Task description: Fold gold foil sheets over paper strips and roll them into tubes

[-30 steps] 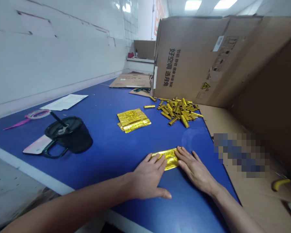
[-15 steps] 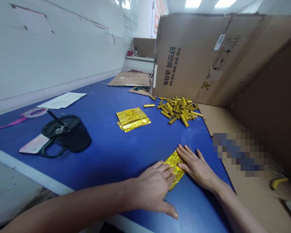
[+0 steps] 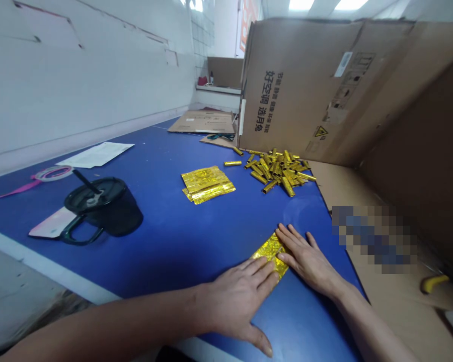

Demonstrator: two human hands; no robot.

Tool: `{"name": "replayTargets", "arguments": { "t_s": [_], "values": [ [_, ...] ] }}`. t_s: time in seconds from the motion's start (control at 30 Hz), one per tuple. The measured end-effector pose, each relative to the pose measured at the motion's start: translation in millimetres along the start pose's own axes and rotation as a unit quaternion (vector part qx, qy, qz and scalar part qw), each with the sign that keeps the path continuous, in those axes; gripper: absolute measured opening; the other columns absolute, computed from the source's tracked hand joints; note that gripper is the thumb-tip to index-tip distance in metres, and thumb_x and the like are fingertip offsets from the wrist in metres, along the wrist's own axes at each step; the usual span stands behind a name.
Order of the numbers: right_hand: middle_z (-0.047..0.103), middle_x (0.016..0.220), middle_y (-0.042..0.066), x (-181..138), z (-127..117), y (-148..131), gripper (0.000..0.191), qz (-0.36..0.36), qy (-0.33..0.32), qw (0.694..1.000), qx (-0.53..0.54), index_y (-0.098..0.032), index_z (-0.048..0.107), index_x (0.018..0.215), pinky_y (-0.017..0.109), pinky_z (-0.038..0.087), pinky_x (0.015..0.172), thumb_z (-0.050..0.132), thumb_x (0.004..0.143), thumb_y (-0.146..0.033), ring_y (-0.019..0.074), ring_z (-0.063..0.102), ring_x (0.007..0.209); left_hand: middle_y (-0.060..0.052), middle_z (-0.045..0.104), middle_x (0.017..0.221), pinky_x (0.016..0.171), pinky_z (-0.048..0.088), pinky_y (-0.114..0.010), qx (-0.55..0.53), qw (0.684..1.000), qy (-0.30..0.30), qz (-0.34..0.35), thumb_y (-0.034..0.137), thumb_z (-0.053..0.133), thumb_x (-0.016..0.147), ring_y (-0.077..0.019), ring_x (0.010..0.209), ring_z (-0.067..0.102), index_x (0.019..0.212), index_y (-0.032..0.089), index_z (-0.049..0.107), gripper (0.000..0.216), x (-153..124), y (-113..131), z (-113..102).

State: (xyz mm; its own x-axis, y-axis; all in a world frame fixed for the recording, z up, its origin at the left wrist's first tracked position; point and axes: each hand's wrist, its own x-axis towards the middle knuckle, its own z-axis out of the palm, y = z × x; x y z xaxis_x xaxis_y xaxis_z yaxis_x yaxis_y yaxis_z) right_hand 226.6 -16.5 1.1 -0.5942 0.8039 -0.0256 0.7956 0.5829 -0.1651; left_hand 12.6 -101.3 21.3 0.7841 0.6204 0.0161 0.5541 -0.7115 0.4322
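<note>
A sheet of shiny gold foil paper (image 3: 269, 247) lies on the blue tabletop in front of me. My left hand (image 3: 245, 294) rests flat over its lower left part, fingers stretched and thumb spread away. On the sheet's right edge lies my right hand (image 3: 305, 256), also flat, its fingertips and thumb touching the foil. A thin, small strip shows on the foil near the right thumb; I cannot make out what it is. Farther off is a small stack of gold foil sheets (image 3: 207, 183). Beyond the right hand sits a pile of rolled gold foil tubes (image 3: 277, 168).
A black lidded mug (image 3: 117, 211) with a straw stands at left, near a tape roll (image 3: 55, 173) and white paper (image 3: 98, 155). A large cardboard box (image 3: 302, 90) rises behind the pile. Cardboard lines the right side, with a yellow curved object (image 3: 434, 284) on it.
My left hand has shifted slightly over the foil sheet, its fingers now covering more of the lower part. The right hand stays nearly in place.
</note>
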Motion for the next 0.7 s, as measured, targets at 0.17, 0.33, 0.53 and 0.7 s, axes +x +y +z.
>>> {"name": "replayTargets", "arguments": {
  "t_s": [0.17,0.33,0.53,0.7],
  "values": [
    [0.023,0.139,0.007,0.9,3.0,3.6,0.057,0.014,0.014,1.0,0.004,-0.022,0.023,0.133,0.052,0.013,0.099,0.031,0.083,-0.048,0.0215,0.014,0.128,-0.017,0.015,0.138,0.104,0.012,-0.037,0.009,1.0,0.001,0.001,0.066,0.039,0.07,-0.0281,0.128,0.009,0.133,0.005,0.017,0.09,-1.0,0.0,3.0],
    [0.021,0.14,0.008,3.7,4.5,16.1,0.059,0.068,0.02,0.997,-0.012,-0.019,0.025,0.133,0.053,0.013,0.099,0.027,0.083,-0.051,0.0228,0.013,0.128,-0.018,0.016,0.138,0.105,0.011,-0.037,0.026,1.0,0.008,-0.005,0.066,0.039,0.07,-0.0281,0.127,0.01,0.132,0.004,0.019,0.09,-0.8,1.6,5.8],
    [0.026,0.138,0.01,3.8,6.6,34.5,0.056,0.154,0.064,0.985,-0.036,-0.018,0.032,0.129,0.056,0.019,0.095,0.026,0.084,-0.05,0.0249,0.019,0.126,-0.017,0.016,0.138,0.104,0.01,-0.036,0.043,0.999,-0.002,-0.021,0.066,0.037,0.071,-0.0268,0.128,0.008,0.132,0.004,0.018,0.09,-1.3,6.9,4.1],
    [0.029,0.135,0.018,3.9,4.3,21.8,0.059,0.219,0.164,0.959,-0.073,-0.008,0.03,0.129,0.056,0.022,0.094,0.026,0.085,-0.047,0.0275,0.022,0.125,-0.018,0.016,0.138,0.104,0.008,-0.035,0.057,0.998,0.019,-0.036,0.067,0.035,0.071,-0.0262,0.128,0.007,0.131,0.002,0.02,0.09,-1.1,13.0,6.9]
  ]
}}
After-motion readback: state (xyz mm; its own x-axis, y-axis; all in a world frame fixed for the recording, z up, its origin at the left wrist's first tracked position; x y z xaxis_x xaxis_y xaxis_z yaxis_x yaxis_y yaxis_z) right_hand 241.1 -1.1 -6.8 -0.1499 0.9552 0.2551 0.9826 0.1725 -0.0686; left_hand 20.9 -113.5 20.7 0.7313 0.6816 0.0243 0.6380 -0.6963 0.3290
